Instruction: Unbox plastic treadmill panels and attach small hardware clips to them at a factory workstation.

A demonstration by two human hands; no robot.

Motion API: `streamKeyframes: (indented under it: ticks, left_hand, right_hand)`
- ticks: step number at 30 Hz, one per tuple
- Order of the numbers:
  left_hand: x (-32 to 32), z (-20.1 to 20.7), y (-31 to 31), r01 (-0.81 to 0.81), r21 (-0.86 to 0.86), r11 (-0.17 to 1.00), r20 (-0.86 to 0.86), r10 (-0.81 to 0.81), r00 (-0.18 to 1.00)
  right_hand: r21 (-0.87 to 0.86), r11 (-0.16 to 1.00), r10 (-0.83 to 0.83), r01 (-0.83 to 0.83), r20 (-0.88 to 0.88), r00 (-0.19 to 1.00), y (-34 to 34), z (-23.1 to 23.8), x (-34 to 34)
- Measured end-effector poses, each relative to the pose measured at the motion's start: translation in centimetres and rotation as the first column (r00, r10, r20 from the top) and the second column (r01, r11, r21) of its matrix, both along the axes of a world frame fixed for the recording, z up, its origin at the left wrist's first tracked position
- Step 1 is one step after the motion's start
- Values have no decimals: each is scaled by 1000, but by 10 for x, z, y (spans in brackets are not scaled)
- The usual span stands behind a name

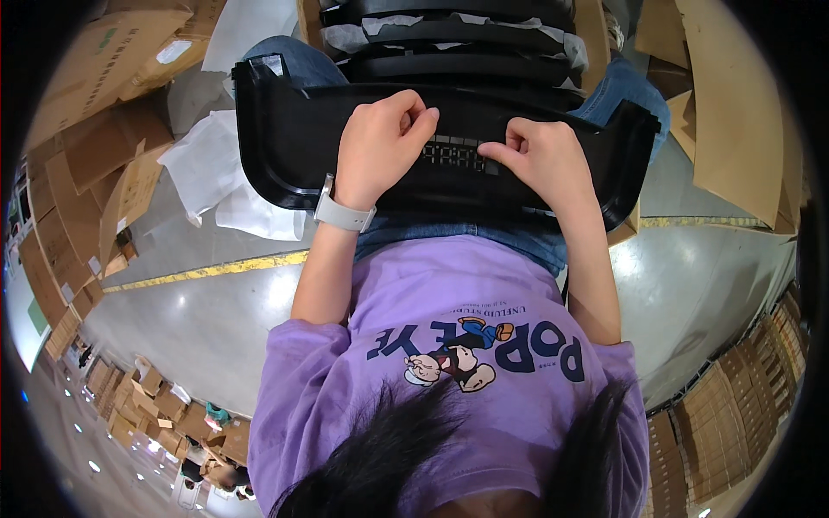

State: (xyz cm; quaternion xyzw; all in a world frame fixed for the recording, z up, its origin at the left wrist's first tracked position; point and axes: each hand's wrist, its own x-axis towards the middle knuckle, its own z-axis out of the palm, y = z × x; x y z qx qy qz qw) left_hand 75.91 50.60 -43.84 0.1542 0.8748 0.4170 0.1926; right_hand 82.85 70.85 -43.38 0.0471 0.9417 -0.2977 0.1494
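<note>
Both hands rest on a black plastic tray (285, 147) lying across the lap, the left hand (376, 142) curled with fingertips pressing a grey strip (458, 155), the right hand (540, 160) likewise curled, pinching that strip's other end.

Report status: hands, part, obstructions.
Left hand and right hand both pressing on the black plastic panel across the lap, fingertips at its grey strip. White wrapping lies beside; nothing blocking.
</note>
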Motion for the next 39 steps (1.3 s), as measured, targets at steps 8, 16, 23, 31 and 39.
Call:
streamKeyframes:
  ticks: [8, 16, 23, 31, 39]
  left_hand:
    - [-17, 24, 0, -43, 30, 999, -37, 44, 998]
    - [18, 50, -25, 539, -137, 831, -183, -556, 811]
    - [37, 37, -19, 782, -288, 553, -221, -833, 507]
    - [-1, 91, -26, 623, -281, 730, -455, -673, 584]
    - [-124, 217, -127, 2, -531, 847, -819, -515, 254]
  right_hand:
    - [82, 972, 228, -219, -125, 966, 11, 37, -6]
    - [-156, 979, 131, -129, 3, 991, 74, 59, 74]
    - [257, 808, 572, -531, -126, 810, 93, 65, 104]
    - [466, 873, 438, -145, -616, 655, 94, 141, 48]
    - [136, 972, 3, 192, -825, 565, 69, 103, -18]
